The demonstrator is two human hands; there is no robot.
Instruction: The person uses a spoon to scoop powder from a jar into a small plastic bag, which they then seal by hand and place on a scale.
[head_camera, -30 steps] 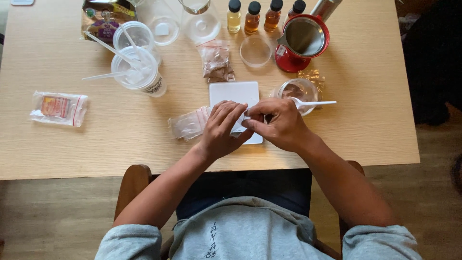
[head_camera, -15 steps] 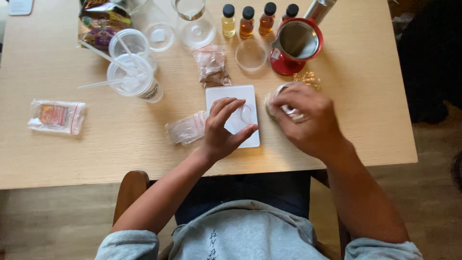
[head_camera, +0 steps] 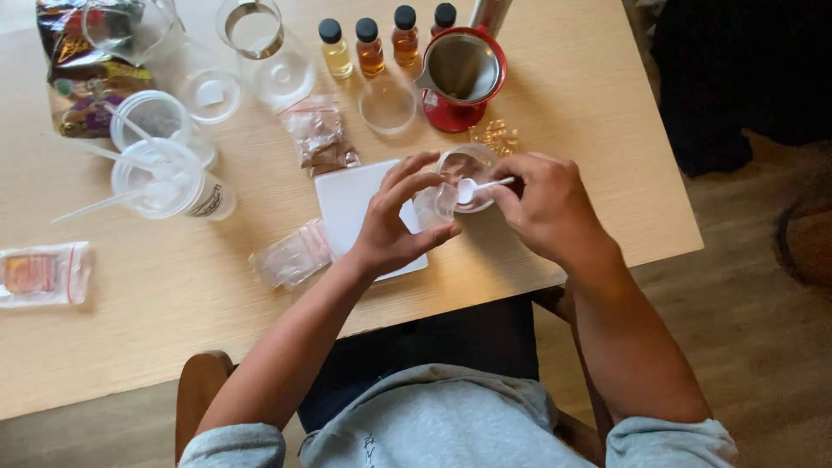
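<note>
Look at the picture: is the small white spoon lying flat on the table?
No, the right hand holds the white spoon above the table.

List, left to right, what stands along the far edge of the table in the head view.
Snack bag → clear glass pitcher → glass jar with metal rim → four small capped bottles → red strainer cup.

A grey sweatshirt (head_camera: 451, 425) with small dark print on the chest — sleeves pushed up above the elbows, forearms bare — over dark trousers (head_camera: 433, 347); both hands ungloved.
</note>
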